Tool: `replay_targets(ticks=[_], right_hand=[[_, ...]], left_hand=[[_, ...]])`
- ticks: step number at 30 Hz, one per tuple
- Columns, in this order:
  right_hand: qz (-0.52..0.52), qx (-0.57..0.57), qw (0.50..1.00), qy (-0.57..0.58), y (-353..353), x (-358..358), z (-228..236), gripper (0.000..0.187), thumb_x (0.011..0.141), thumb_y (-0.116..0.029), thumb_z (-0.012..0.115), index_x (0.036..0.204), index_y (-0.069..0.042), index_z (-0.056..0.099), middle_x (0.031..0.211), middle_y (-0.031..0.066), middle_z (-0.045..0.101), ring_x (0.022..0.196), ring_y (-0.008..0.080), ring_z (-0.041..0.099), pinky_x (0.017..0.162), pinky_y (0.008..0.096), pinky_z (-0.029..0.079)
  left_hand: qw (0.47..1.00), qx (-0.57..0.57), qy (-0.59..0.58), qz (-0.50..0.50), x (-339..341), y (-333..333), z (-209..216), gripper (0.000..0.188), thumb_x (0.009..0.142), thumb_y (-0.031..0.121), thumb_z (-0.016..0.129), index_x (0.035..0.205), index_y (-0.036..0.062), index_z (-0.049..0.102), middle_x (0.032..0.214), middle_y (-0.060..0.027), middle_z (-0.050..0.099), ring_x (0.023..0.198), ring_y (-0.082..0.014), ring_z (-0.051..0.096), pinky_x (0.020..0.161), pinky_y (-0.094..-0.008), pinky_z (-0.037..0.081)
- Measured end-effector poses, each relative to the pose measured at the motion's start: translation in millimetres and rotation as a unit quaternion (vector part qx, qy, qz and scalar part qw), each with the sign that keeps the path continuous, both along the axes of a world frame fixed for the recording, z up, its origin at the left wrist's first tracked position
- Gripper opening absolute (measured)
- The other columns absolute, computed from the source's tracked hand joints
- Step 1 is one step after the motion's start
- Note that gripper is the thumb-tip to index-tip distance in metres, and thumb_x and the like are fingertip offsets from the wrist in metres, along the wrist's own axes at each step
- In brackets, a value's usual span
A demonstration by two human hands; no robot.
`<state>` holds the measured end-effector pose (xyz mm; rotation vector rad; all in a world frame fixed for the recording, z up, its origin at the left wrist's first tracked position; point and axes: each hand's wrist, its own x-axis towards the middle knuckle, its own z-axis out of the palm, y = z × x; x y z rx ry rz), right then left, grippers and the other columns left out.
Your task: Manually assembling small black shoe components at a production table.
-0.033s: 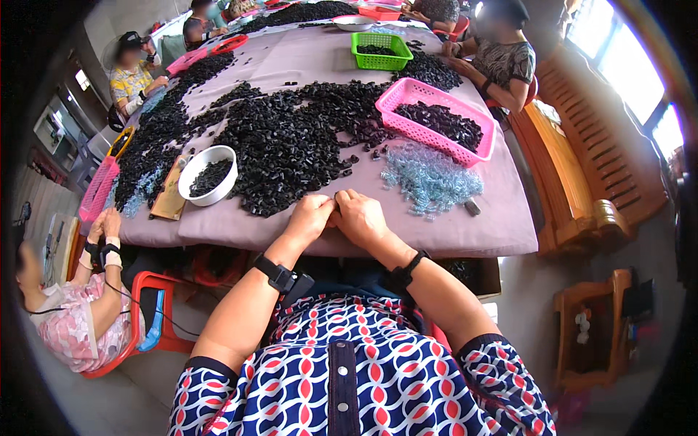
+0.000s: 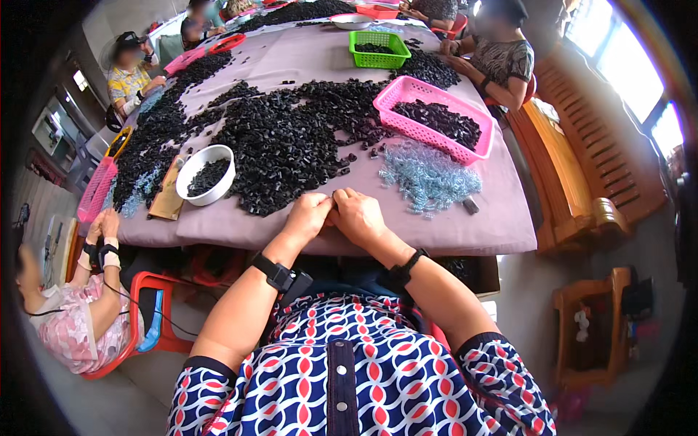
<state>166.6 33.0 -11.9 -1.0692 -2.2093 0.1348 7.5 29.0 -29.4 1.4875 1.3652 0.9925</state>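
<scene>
My left hand point(image 2: 309, 216) and my right hand point(image 2: 358, 218) meet at the near edge of the cloth-covered table point(image 2: 436, 236). Both have curled fingers pressed together, and whatever they pinch is too small or hidden to make out. Just beyond them spreads a large heap of small black plastic pieces point(image 2: 283, 145). To the right of my right hand lies a loose pile of clear bluish small pieces point(image 2: 429, 178), with a small dark grey block point(image 2: 471, 206) at its edge. A white bowl point(image 2: 227, 178) holding more black pieces stands left of my left hand.
A pink basket point(image 2: 480, 149) of black pieces sits behind the clear pile; a green basket point(image 2: 382, 59) is farther back. A wooden board point(image 2: 167, 203) lies beside the bowl. Several people work around the table, one close on my left point(image 2: 83, 320). A wooden bench point(image 2: 574, 160) stands at right.
</scene>
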Motion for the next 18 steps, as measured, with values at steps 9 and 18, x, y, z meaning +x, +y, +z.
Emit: replay_targets(ticks=[9,18], right_hand=[[0.011,0.011,0.999,0.038,-1,5,0,0.028,0.076,-0.026,0.071,0.084,-0.004,0.056,0.079,0.0138,0.062,0.075,0.0339,0.064,0.066,0.0432,0.053],[0.013,-0.049,0.993,0.107,0,11,12,0.034,0.084,-0.034,0.068,0.077,-0.003,0.057,0.074,0.0177,0.062,0.07,0.0384,0.062,0.063,0.0446,0.052]], left_hand=[[0.999,0.032,-0.005,-0.015,6,-16,13,0.031,0.101,0.023,0.05,0.078,0.0049,0.06,0.069,0.0051,0.056,0.061,-0.0033,0.047,0.055,-0.0216,0.039],[0.996,0.003,-0.09,0.026,-1,-31,22,0.031,0.102,0.03,0.05,0.094,0.0046,0.066,0.085,-0.0017,0.068,0.073,-0.0083,0.062,0.069,-0.0227,0.05]])
